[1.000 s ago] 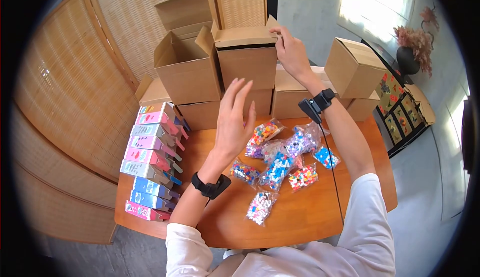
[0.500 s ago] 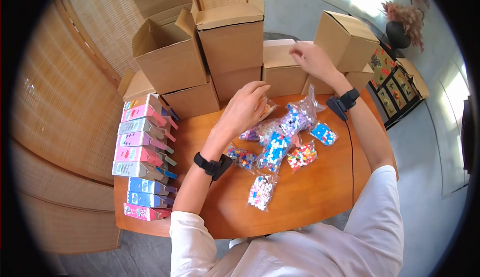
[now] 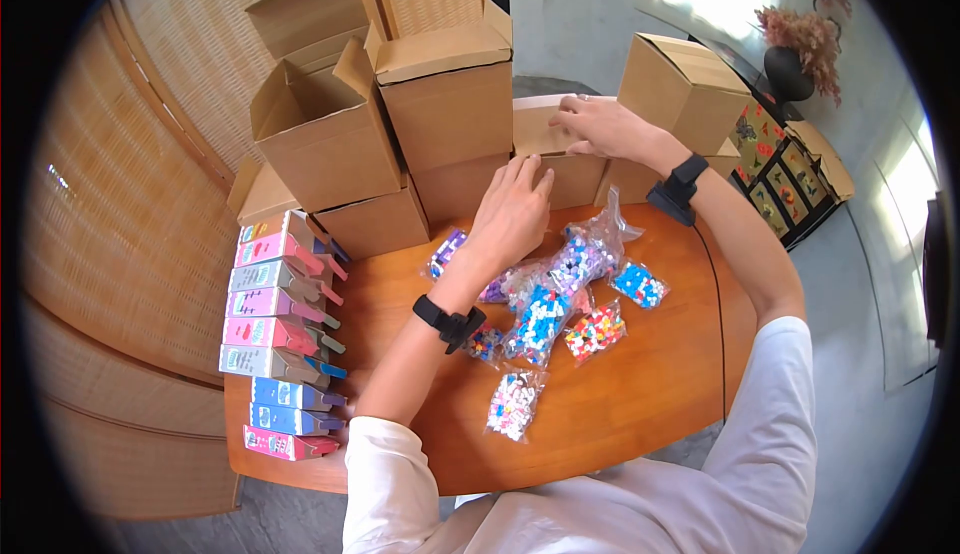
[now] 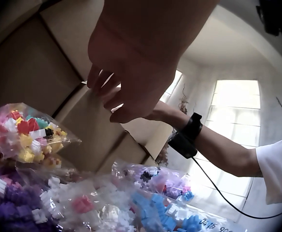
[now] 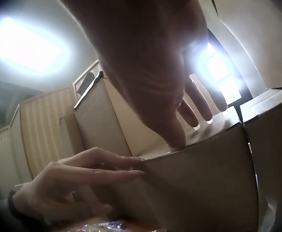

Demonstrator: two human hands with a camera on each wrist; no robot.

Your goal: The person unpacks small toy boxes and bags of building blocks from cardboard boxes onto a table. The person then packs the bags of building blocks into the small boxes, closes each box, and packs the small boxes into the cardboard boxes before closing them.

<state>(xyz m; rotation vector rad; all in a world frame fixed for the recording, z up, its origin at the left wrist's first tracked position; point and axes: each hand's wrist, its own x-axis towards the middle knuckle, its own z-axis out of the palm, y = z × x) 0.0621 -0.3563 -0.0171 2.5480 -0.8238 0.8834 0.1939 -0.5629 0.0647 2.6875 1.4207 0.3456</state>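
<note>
Carton [image 3: 577,183] sits at left hand [image 3: 512,210] and beneath right hand [image 3: 615,132], both loosely spread with no visible grip, where light, even pressure should spare its edge.

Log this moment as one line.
right hand: over low brown cardboard box | left hand: by that box's front edge | clear plastic bags of coloured pieces: on brown wooden table

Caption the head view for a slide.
Left hand and right hand at a cardboard box behind bags of colorful pieces.
</note>
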